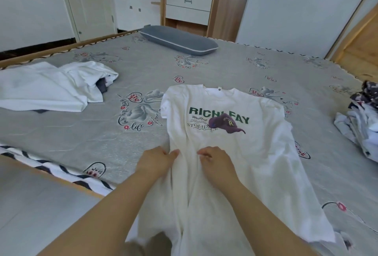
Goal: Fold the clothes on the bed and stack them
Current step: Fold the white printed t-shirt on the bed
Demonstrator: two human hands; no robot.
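Observation:
A white T-shirt (231, 139) with green lettering and a purple cap print lies face up on the bed (102, 133), collar away from me, hem hanging over the near edge. My left hand (157, 161) pinches the fabric at the shirt's left-middle. My right hand (216, 163) pinches it just beside, and a lengthwise crease runs between the two. A loose heap of white clothes (49, 85) lies at the far left of the bed. A pile of clothes (362, 120), white and dark patterned, sits at the right edge.
A grey pillow (180, 40) lies at the head of the bed. Behind it stands a wooden shelf unit with drawers (188, 6). The bed's wooden frame (61, 182) runs along the near left edge, with light floor beyond.

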